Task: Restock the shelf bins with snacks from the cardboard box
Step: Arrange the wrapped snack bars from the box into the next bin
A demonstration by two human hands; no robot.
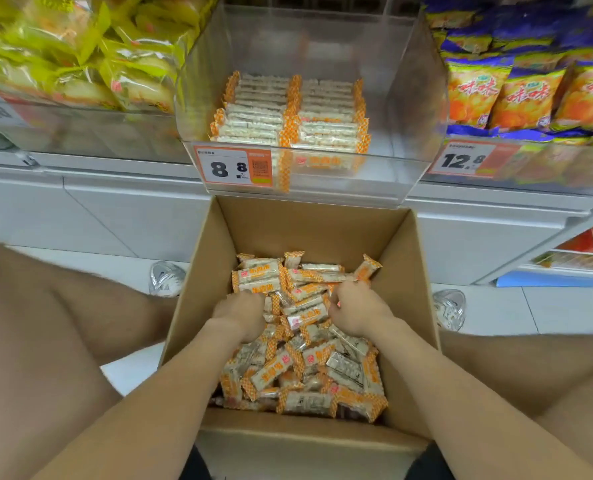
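My left hand (238,315) and right hand (355,308) are both dug into the heap of orange-and-white wrapped snack bars (298,362), fingers curled down and clenched on bars, fingertips buried out of sight. The heap lies loose in the open brown cardboard box (305,230) between my bare knees. At 12 o'clock, a clear acrylic shelf bin (322,43) holds two neat rows of the same bars behind an orange price tag (234,166) reading 8.8. Yellow packets (73,53) fill the bin at 10 o'clock, orange-and-purple bags (516,88) the one at 2. The box stands on pale floor tiles (547,306) against the white shelf base (115,209).
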